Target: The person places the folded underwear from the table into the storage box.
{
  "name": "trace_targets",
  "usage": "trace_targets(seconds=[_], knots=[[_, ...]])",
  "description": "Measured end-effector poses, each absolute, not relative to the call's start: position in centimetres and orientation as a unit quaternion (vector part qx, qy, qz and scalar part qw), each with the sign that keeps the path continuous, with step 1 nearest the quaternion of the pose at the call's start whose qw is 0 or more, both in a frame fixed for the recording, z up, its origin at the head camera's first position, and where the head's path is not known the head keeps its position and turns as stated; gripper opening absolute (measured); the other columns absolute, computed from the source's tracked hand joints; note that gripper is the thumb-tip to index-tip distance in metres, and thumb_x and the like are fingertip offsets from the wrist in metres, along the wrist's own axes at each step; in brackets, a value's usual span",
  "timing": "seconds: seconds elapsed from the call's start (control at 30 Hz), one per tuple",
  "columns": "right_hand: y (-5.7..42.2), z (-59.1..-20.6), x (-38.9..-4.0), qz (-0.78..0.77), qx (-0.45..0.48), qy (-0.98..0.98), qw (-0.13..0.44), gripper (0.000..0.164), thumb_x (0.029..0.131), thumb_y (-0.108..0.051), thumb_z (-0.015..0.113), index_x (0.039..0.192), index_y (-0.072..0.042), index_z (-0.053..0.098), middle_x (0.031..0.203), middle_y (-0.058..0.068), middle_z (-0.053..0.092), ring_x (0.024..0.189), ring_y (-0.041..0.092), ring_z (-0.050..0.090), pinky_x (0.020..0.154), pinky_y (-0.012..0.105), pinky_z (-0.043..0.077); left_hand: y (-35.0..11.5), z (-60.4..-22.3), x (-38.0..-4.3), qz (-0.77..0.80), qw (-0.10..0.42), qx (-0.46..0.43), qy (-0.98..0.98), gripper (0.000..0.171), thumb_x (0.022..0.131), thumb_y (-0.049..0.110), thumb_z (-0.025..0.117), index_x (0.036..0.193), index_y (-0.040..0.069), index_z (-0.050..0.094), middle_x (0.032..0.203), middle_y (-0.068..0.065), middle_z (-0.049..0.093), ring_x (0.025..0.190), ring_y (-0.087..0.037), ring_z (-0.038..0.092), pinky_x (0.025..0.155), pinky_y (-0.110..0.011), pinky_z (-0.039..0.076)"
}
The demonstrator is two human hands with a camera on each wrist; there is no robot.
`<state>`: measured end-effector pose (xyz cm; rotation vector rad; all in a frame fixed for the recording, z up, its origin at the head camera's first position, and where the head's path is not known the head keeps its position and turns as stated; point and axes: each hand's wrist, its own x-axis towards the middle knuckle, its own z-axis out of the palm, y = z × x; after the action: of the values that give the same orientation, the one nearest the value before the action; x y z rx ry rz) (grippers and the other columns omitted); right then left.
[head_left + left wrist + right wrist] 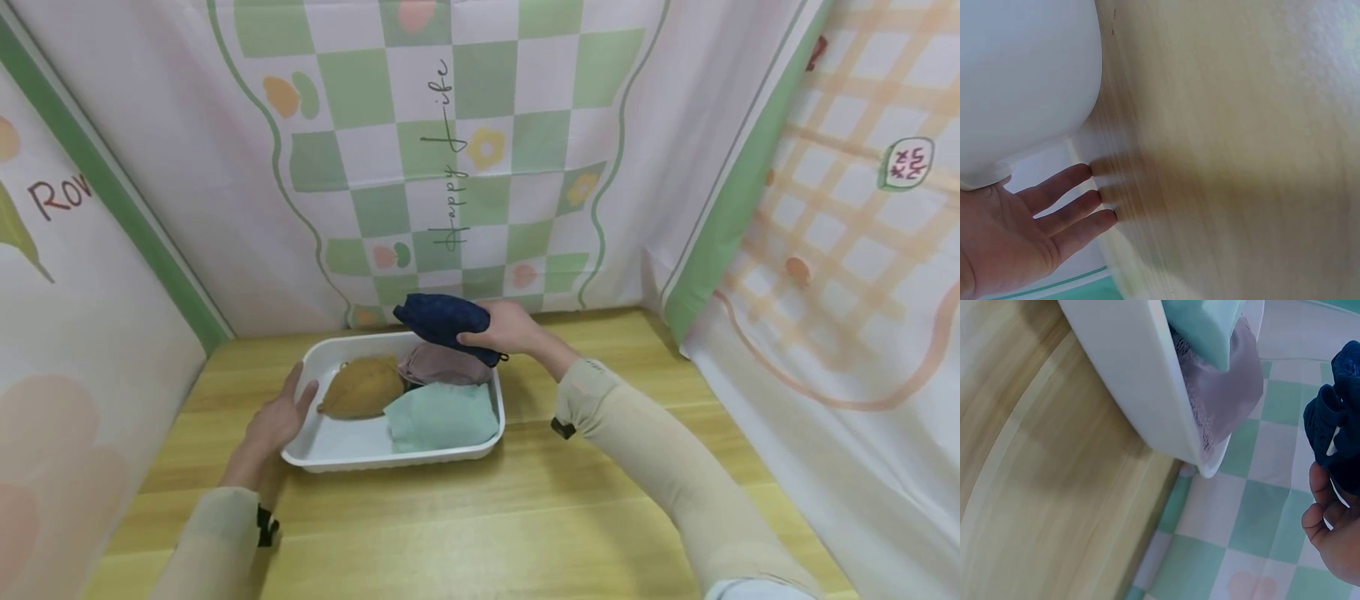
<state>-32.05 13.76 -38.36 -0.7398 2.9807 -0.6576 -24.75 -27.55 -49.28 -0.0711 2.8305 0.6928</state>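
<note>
My right hand (512, 327) grips a folded navy undergarment (442, 320), raised over the back right of a white tray (390, 459). In the right wrist view the navy undergarment (1325, 422) shows a lacy surface and a thin loop. My left hand (276, 422) rests at the tray's left rim, thumb over the edge. Its fingers (1063, 187) extend fairly straight outside the wall in the left wrist view. Inside the tray lie a mustard folded undergarment (363, 388) at left, a mint one (442, 419) at front right, and a lace-edged mauve one (1229, 387) behind it.
The tray stands on a wood-grain table (450, 533). A checked green and white curtain (480, 167) hangs at the table's back edge. More printed curtains (862, 250) close in both sides.
</note>
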Motion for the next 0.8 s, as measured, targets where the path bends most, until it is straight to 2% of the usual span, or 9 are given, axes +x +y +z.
trace_targets(seconds=[0.3, 0.6, 0.8], knots=[[12.1, -38.2, -31.9, -0.202, -0.263, 0.943, 0.006, 0.062, 0.085, -0.056, 0.067, 0.133, -0.017, 0.063, 0.126, 0.008, 0.071, 0.117, 0.027, 0.066, 0.103, 0.042, 0.052, -27.5, -49.0, -24.7, 0.236, 0.117, -0.026, 0.964, 0.081, 0.097, 0.071, 0.002, 0.158, 0.023, -0.019, 0.15, -0.041, 0.031, 0.125, -0.064, 0.046, 0.093, -0.066, 0.048], [10.5, -37.9, -31.9, -0.188, -0.27, 0.944, 0.008, 0.053, 0.085, -0.056, 0.067, 0.117, -0.014, 0.069, 0.113, 0.008, 0.075, 0.105, 0.027, 0.069, 0.096, 0.042, 0.055, -27.4, -49.0, -24.7, 0.241, 0.122, -0.032, 0.962, 0.083, 0.096, 0.073, 0.002, 0.16, 0.021, -0.015, 0.151, -0.04, 0.031, 0.126, -0.064, 0.045, 0.094, -0.066, 0.048], [9.4, -38.0, -31.9, -0.186, -0.278, 0.943, 0.008, 0.049, 0.085, -0.055, 0.067, 0.112, -0.014, 0.07, 0.108, 0.006, 0.075, 0.103, 0.026, 0.07, 0.094, 0.04, 0.055, -27.4, -48.9, -24.6, 0.242, 0.123, -0.033, 0.962, 0.083, 0.096, 0.073, 0.002, 0.159, 0.022, -0.016, 0.151, -0.04, 0.031, 0.127, -0.064, 0.044, 0.094, -0.065, 0.048]])
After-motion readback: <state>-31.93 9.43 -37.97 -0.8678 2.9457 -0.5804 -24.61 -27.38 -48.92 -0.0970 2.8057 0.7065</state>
